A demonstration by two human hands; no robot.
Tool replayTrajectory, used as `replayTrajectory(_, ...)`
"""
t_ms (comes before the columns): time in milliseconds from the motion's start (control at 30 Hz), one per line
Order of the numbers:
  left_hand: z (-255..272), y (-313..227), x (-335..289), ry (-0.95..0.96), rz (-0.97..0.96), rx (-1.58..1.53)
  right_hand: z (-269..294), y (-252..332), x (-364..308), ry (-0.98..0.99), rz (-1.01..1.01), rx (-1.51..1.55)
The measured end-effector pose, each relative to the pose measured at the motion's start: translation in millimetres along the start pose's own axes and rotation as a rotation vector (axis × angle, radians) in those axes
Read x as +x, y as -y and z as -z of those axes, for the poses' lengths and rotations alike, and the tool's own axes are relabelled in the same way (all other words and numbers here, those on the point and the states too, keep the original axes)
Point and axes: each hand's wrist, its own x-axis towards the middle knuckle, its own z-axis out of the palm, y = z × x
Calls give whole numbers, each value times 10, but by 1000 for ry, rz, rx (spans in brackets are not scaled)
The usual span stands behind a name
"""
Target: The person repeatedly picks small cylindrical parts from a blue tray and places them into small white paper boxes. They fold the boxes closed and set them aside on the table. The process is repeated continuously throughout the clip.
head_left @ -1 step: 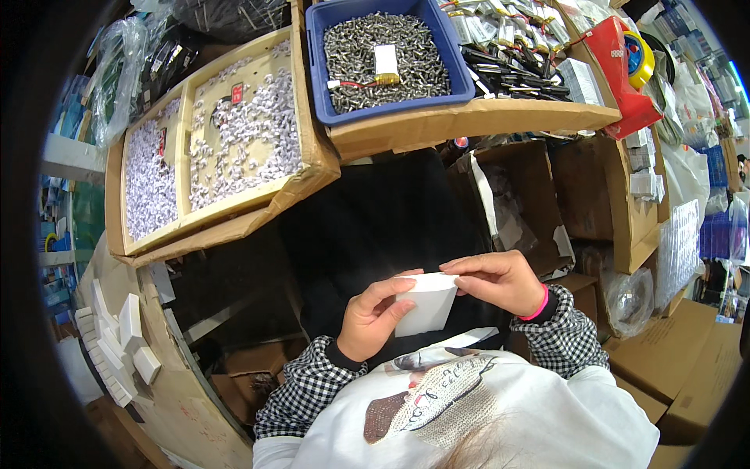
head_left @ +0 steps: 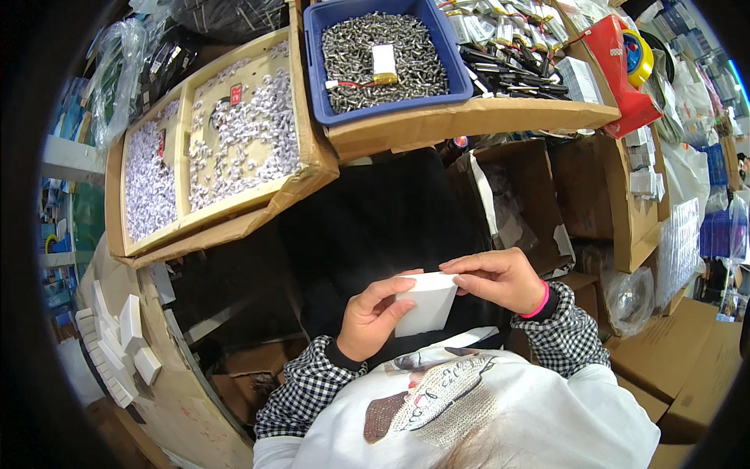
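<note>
One white box (head_left: 426, 306) is just before our shirt (head_left: 547, 395), pinched at its left side by our left hand (head_left: 370, 314) and upper right corner by our right (head_left: 502, 281). We judge it light, stiffish but crushable, best held by edges. We see practically no change since the earlier frame.

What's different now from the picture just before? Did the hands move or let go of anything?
Nothing has visibly changed. The left hand and right hand still hold the white box, with nothing let go or picked up. The silvery battery pack still lies on the small metal screws in the blue bin.
</note>
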Motion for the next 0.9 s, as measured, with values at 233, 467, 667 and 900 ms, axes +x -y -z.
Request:
replayTrajectory(233,-5,-38,-1,11,5,23,45,82,17,23,28,-24)
replayTrajectory(467,47,-22,6,33,17,30,56,-8,11,47,362,-287)
replayTrajectory(667,50,36,-53,18,6,-8,-143,-159,-25,-62,385,-268)
replayTrajectory(900,46,-80,39,18,30,148,-210,-225,8,-57,444,-178)
